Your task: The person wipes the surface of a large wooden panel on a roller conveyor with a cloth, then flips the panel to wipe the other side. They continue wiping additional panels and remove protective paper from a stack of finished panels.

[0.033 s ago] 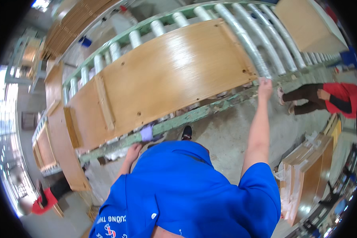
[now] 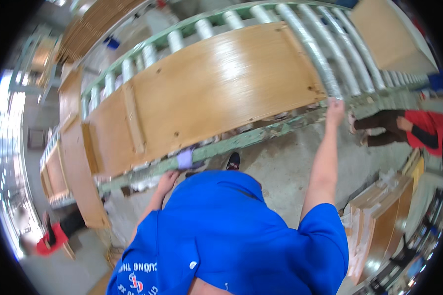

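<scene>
A long, glossy brown wooden panel [image 2: 206, 78] lies on the roller conveyor, with small holes near its edges and a wooden batten [image 2: 134, 118] across its left part. At the panel's near right corner, beside a plastic-wrapped roller [image 2: 312, 46], my right hand [image 2: 335, 110] is closed; whatever its fingers hold is hidden. My left hand [image 2: 167, 181] is down by the near green rail [image 2: 221, 150], left of a purple cloth [image 2: 185, 158] wrapped on that rail. Its fingers are curled in, and nothing shows in them.
Another wooden panel [image 2: 79, 162] lies crosswise at the left. A cardboard box [image 2: 391, 37] sits on the rollers at far right. Wrapped boards [image 2: 379, 206] stand at the lower right. One person in red [image 2: 423, 129] is at the right, another [image 2: 59, 238] at the lower left.
The whole view has shifted slightly, so the conveyor and panel appear a little further right. My left hand is slightly higher, closer to the near rail. My right hand stays at the panel's corner.
</scene>
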{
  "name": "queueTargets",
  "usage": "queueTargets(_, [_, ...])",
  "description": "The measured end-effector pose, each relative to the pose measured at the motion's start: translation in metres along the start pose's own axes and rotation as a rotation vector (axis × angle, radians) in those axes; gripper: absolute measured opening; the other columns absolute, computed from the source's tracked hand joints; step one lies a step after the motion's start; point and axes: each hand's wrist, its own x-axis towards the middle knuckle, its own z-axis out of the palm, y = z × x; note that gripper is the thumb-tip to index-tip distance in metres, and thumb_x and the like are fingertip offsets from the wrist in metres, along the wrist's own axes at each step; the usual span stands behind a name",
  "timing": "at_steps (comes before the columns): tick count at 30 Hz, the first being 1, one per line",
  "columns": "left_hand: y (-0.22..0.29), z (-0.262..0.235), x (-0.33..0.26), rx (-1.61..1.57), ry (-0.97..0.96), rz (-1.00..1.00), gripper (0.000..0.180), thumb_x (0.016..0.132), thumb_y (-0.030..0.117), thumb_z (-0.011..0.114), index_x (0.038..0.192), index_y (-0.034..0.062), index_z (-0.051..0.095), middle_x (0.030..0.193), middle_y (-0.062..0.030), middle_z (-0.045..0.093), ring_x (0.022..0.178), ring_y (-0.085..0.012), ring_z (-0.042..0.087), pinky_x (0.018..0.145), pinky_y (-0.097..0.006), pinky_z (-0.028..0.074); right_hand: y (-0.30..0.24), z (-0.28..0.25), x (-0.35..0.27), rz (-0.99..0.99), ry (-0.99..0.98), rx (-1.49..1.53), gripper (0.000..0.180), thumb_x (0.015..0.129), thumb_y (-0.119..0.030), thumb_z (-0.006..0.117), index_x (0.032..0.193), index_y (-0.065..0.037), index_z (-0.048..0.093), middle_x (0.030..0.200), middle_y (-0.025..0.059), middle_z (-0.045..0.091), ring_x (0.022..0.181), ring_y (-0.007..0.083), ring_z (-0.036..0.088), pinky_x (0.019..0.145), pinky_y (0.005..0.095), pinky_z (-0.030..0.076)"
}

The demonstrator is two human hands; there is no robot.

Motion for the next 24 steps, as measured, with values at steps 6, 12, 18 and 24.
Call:
queueTargets(6, [0.024,-0.001,-0.005,-0.277,0.075,-0.097,0.030,0.086,0.030,0.054,0.082,0.0010,0.060,0.069,-0.0071,0.063,0.057,-0.0141,0.060,0.055,-0.029,0.048,-0.028,0.005,-0.080,0.726,-0.434,1.216,0.024,0.094,-0.030,0.039,0.087,-0.008,0.045,0.060,0.0004,0.041,0.043,0.0087,0.031,0.038,0.0245,0.024])
queueTargets(12, [0.034,0.000,0.007,-0.328,0.236,-0.183,0.032,0.079,0.033,0.062,0.080,0.0020,0.058,0.064,-0.0070,0.061,0.051,-0.0139,0.058,0.048,-0.028,0.046,-0.079,0.020,-0.201,1.112,-1.081,1.480,0.033,0.093,-0.039,0.039,0.090,-0.007,0.047,0.061,-0.0015,0.038,0.044,0.0086,0.031,0.040,0.0233,0.024])
queueTargets(18, [0.045,0.008,-0.001,-0.437,0.194,-0.232,0.029,0.081,0.027,0.062,0.087,0.0014,0.053,0.064,-0.0057,0.059,0.052,-0.0133,0.058,0.047,-0.028,0.048,-0.143,0.028,-0.284,0.899,-1.491,1.128,0.027,0.093,-0.033,0.042,0.102,-0.009,0.050,0.066,0.0049,0.052,0.048,0.0112,0.045,0.042,0.0240,0.034])
queueTargets(24, [0.039,0.031,-0.007,-0.923,0.012,-0.385,0.023,0.085,0.024,0.058,0.093,0.0035,0.052,0.086,-0.0060,0.060,0.071,-0.0126,0.059,0.056,-0.025,0.050,-0.170,0.034,-0.319,0.773,-1.775,0.976,0.025,0.095,-0.028,0.038,0.111,-0.011,0.049,0.073,0.0076,0.057,0.054,0.0143,0.052,0.048,0.0257,0.042])
